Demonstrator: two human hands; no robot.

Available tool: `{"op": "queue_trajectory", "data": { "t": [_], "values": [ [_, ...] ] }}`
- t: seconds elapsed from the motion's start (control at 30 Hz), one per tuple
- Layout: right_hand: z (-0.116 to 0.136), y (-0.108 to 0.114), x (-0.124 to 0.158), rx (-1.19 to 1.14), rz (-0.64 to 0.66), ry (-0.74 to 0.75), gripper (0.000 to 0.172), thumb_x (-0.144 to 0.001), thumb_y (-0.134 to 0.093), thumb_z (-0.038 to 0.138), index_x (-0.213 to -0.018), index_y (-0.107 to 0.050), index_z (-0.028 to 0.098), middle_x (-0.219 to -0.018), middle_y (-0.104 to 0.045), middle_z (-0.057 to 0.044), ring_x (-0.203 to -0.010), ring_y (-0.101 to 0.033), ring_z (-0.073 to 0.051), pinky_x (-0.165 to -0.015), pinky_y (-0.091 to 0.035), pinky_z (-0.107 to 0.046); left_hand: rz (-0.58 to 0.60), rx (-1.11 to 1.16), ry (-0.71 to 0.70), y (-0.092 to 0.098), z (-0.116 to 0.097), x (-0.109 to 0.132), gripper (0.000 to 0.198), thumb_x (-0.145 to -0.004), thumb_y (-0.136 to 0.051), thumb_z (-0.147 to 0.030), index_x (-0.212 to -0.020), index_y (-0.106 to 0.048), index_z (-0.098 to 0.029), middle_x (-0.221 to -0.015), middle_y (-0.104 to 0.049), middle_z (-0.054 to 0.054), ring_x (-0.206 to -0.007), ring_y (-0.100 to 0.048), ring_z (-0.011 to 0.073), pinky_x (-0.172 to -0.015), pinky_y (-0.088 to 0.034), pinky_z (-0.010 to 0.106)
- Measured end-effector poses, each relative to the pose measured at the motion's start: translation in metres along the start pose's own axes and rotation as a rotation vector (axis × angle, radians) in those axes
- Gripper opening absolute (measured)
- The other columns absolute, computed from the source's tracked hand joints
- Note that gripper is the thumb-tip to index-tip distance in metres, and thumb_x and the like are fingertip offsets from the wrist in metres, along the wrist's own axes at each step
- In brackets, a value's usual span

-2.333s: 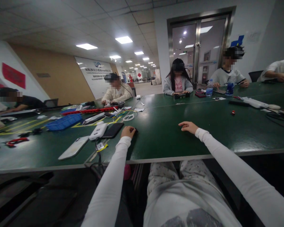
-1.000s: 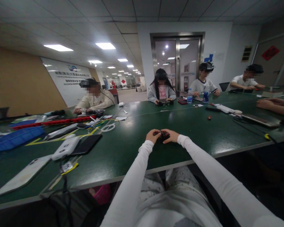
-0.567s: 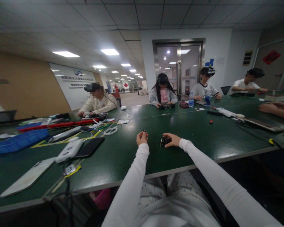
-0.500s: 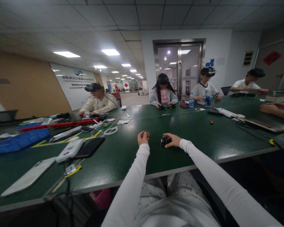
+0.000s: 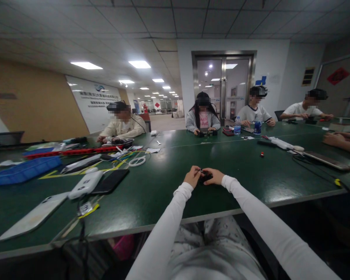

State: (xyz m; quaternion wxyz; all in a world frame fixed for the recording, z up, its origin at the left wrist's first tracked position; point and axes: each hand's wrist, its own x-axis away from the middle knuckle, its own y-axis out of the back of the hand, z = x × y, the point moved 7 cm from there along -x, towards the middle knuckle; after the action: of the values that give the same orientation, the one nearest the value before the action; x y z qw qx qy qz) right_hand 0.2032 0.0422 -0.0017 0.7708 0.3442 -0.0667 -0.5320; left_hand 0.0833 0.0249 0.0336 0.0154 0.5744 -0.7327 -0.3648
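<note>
My right hand [image 5: 214, 176] is closed around a small black assembly [image 5: 205, 178] just above the green table. Its exact kind is too small and dark to make out. My left hand [image 5: 193, 176] has its fingers pinched together at the left upper side of that assembly. A tiny dark piece seems to sit between those fingertips, but what it is I cannot tell. Both hands are close together, and the fingers cover much of the assembly.
On the left of the green table [image 5: 163, 194] lie a blue tray [image 5: 26, 171], a black phone [image 5: 112, 181], a white power bank [image 5: 86, 184] and a white tablet-like slab [image 5: 32, 217]. A wrench [image 5: 159, 143] and small red object [image 5: 261, 154] lie beyond my hands. Several people sit around.
My left hand has moved right, from apart to up against the black assembly. My right hand stays around the assembly in nearly the same place.
</note>
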Motion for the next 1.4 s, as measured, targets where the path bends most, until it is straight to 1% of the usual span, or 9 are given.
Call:
{"op": "queue_trajectory", "data": {
  "t": [0.3,0.43,0.53,0.73,0.8,0.87,1.0,1.27,1.4],
  "values": [
    [0.009,0.002,0.005,0.054,-0.039,0.048,0.071,-0.051,-0.07,0.032,-0.115,-0.041,0.019,-0.106,-0.049,-0.008,-0.088,-0.051,-0.019,-0.08,-0.04,-0.037,-0.1,0.118,0.009,0.001,0.004,0.0,0.013,-0.067,-0.051,-0.023,-0.08,-0.051,-0.023,-0.068,-0.061,0.0,-0.066,-0.058,0.0142,-0.069,-0.042,0.028],
    [0.006,0.005,0.01,-0.018,-0.062,0.012,0.063,-0.058,-0.066,0.029,-0.114,-0.041,0.021,-0.109,-0.049,-0.007,-0.085,-0.052,-0.016,-0.078,-0.041,-0.036,-0.206,-0.003,0.044,0.023,0.02,-0.001,0.013,-0.065,-0.053,-0.02,-0.078,-0.053,-0.022,-0.074,-0.06,0.002,-0.072,-0.057,0.0147,-0.071,-0.042,0.028],
    [-0.002,0.006,0.011,-0.095,-0.078,-0.027,0.055,-0.06,-0.063,0.026,-0.112,-0.043,0.021,-0.108,-0.051,-0.007,-0.083,-0.053,-0.015,-0.076,-0.042,-0.035,-0.307,-0.248,0.142,0.07,0.046,0.007,0.014,-0.066,-0.053,-0.02,-0.08,-0.052,-0.021,-0.078,-0.06,0.004,-0.078,-0.056,0.0163,-0.075,-0.04,0.029],
    [-0.012,0.005,0.009,-0.138,-0.096,-0.024,0.05,-0.06,-0.062,0.022,-0.108,-0.046,0.018,-0.102,-0.055,-0.007,-0.079,-0.054,-0.013,-0.072,-0.043,-0.032,-0.518,-0.695,0.529,0.199,0.103,0.063,0.019,-0.075,-0.042,-0.027,-0.09,-0.047,-0.019,-0.088,-0.058,0.01,-0.084,-0.054,0.0204,-0.074,-0.038,0.033],
    [-0.013,0.004,0.009,-0.144,-0.094,-0.027,0.048,-0.06,-0.062,0.021,-0.106,-0.048,0.018,-0.1,-0.056,-0.007,-0.078,-0.055,-0.013,-0.071,-0.043,-0.031,-0.573,-0.759,0.627,0.228,0.111,0.082,0.02,-0.075,-0.041,-0.03,-0.091,-0.047,-0.018,-0.089,-0.058,0.011,-0.085,-0.054,0.0211,-0.073,-0.038,0.033],
    [-0.014,0.004,0.01,-0.149,-0.088,-0.024,0.046,-0.061,-0.061,0.021,-0.105,-0.049,0.018,-0.099,-0.056,-0.006,-0.078,-0.055,-0.014,-0.071,-0.043,-0.032,-0.611,-0.797,0.694,0.244,0.113,0.097,0.022,-0.076,-0.04,-0.031,-0.092,-0.046,-0.018,-0.089,-0.058,0.012,-0.084,-0.054,0.0216,-0.071,-0.039,0.032],
    [-0.015,0.002,0.012,-0.162,-0.065,-0.025,0.043,-0.062,-0.06,0.022,-0.104,-0.05,0.018,-0.098,-0.057,-0.006,-0.079,-0.055,-0.014,-0.073,-0.043,-0.032,-0.638,-0.804,0.722,0.253,0.109,0.11,0.024,-0.075,-0.039,-0.032,-0.093,-0.047,-0.018,-0.086,-0.058,0.012,-0.082,-0.055,0.0217,-0.07,-0.039,0.032],
    [-0.015,0.0,0.014,-0.157,-0.068,-0.043,0.04,-0.063,-0.059,0.022,-0.102,-0.052,0.018,-0.096,-0.058,-0.005,-0.078,-0.055,-0.014,-0.072,-0.044,-0.032,-0.777,-0.772,0.621,0.271,0.107,0.119,0.021,-0.075,-0.04,-0.029,-0.09,-0.049,-0.018,-0.089,-0.058,0.009,-0.086,-0.053,0.0183,-0.074,-0.039,0.03],
    [-0.015,0.0,0.014,-0.158,-0.066,-0.054,0.039,-0.063,-0.058,0.022,-0.101,-0.053,0.018,-0.096,-0.058,-0.005,-0.078,-0.055,-0.014,-0.071,-0.044,-0.032,-0.731,-0.805,0.61,0.276,0.115,0.12,0.019,-0.072,-0.044,-0.028,-0.085,-0.052,-0.017,-0.09,-0.058,0.009,-0.087,-0.052,0.0187,-0.076,-0.039,0.03]
  ]
}}
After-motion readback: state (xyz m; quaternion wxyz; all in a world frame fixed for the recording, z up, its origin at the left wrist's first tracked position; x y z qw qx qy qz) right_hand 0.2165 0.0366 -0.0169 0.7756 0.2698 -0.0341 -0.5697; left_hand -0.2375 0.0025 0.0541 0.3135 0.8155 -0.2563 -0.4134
